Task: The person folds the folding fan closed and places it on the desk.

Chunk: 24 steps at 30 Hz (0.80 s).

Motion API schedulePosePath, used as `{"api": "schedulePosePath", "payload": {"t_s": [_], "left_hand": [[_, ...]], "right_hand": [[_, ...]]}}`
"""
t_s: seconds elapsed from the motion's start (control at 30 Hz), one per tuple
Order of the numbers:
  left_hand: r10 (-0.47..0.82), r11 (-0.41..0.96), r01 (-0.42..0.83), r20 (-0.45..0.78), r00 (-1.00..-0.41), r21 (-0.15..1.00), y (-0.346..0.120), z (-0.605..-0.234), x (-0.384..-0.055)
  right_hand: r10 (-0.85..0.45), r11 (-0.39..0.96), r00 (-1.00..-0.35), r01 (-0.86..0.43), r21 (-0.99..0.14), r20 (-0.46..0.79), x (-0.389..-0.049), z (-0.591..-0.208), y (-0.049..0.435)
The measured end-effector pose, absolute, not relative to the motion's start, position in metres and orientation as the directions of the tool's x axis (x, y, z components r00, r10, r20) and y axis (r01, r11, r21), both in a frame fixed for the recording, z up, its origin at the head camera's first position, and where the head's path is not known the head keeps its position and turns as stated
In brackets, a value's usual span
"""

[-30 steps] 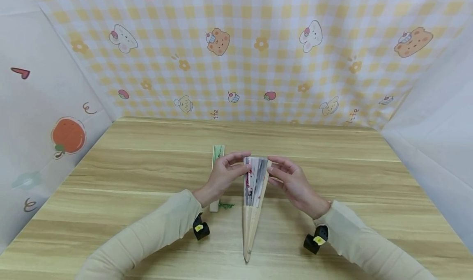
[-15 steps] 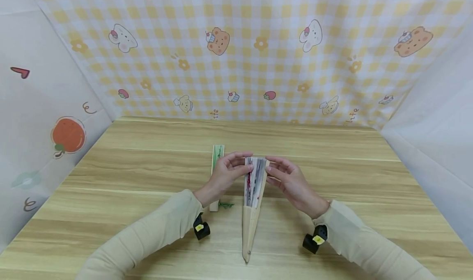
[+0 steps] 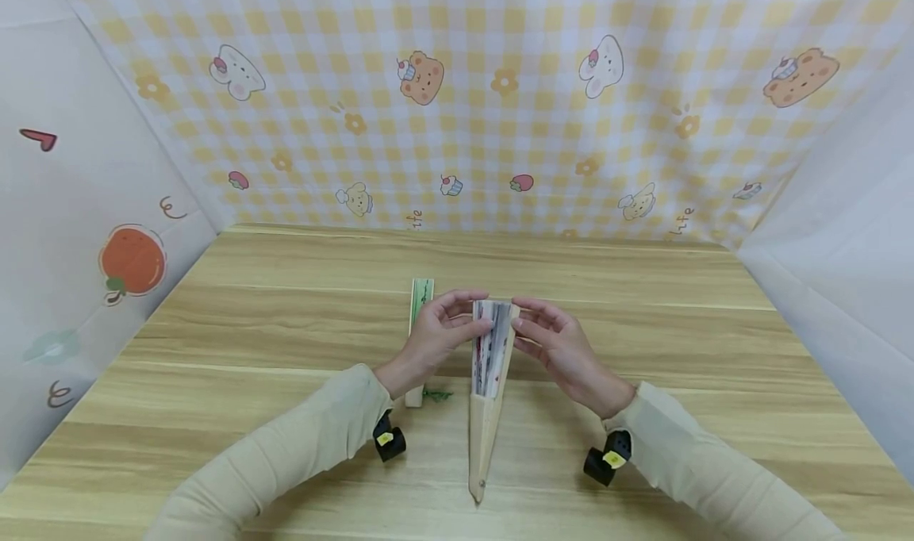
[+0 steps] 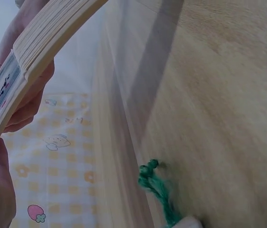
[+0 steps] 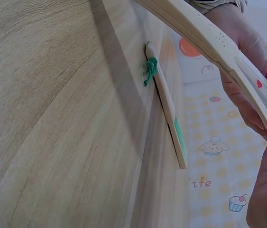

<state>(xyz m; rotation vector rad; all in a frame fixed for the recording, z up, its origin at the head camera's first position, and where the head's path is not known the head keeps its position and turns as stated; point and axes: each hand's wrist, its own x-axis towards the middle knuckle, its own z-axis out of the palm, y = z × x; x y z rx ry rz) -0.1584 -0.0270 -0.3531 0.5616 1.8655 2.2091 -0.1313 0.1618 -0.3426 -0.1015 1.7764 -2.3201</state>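
Note:
A partly folded hand fan (image 3: 489,382) with pale wooden ribs and a grey, white and red pleated leaf points its pivot end toward the person. My left hand (image 3: 437,339) pinches the leaf's upper left edge, thumb on the front. At the upper right edge my right hand (image 3: 564,351) pinches the outer rib between thumb and fingers. Both wrist views show the fan (image 4: 48,42) held above the table. Left of it lies a second fan (image 3: 422,291), folded, with a green leaf and a green tassel (image 3: 437,396); my left hand partly hides it.
The wood-grain table (image 3: 286,327) runs back to a yellow checked cloth (image 3: 471,128) with cartoon prints. White cloth walls (image 3: 78,184) stand at both sides. Each wrist carries a small black camera (image 3: 389,442).
The fan has become narrower as my right hand moved slightly left and my left hand slightly right. The green fan has stayed in place.

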Motion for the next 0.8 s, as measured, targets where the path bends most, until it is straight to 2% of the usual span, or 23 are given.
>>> {"api": "schedulePosePath", "payload": {"t_s": [0.8], "left_hand": [[0.360,-0.178,0.060,0.122,-0.925,0.982,-0.0229,-0.3457,-0.1566]], "right_hand": [[-0.237,-0.281,-0.971,0.108,-0.954,-0.040,-0.1330,-0.3402,0.1617]]}}
